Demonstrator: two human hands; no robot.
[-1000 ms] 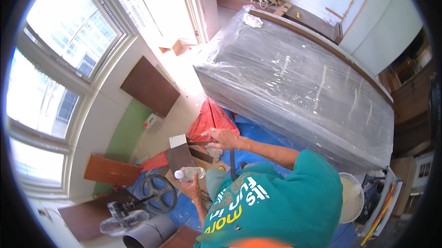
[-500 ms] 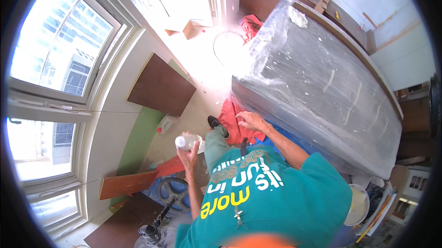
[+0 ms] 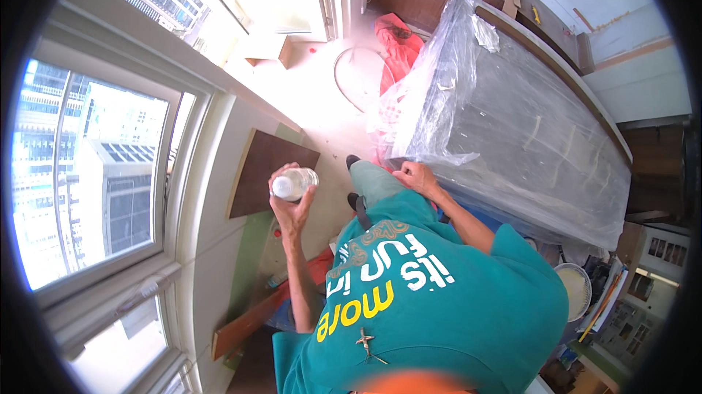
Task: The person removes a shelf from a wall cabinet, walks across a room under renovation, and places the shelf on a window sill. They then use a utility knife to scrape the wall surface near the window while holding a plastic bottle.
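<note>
My left hand (image 3: 291, 207) is closed around a clear plastic bottle (image 3: 306, 180) with a white cap (image 3: 283, 188). The bottle is held up in front of my left side, cap toward me. My right hand (image 3: 418, 177) is loosely curled, with no object visible in it. It is by my thigh, close to the near edge of a large grey box-like piece (image 3: 526, 116) wrapped in clear plastic sheeting (image 3: 439, 112). I cannot tell whether the hand touches the sheeting.
A dark brown board (image 3: 272, 167) leans at the wall below the windows (image 3: 110, 174). Red sheeting (image 3: 398, 46) and a thin hoop (image 3: 340, 72) lie on the floor ahead. A reddish-brown plank (image 3: 248, 321) is at lower left; a round white tub (image 3: 574, 291) stands at right.
I have stepped forward along the wrapped piece. My left hand has raised the bottle farther ahead. My right hand has moved slightly right, its fingers now more curled.
</note>
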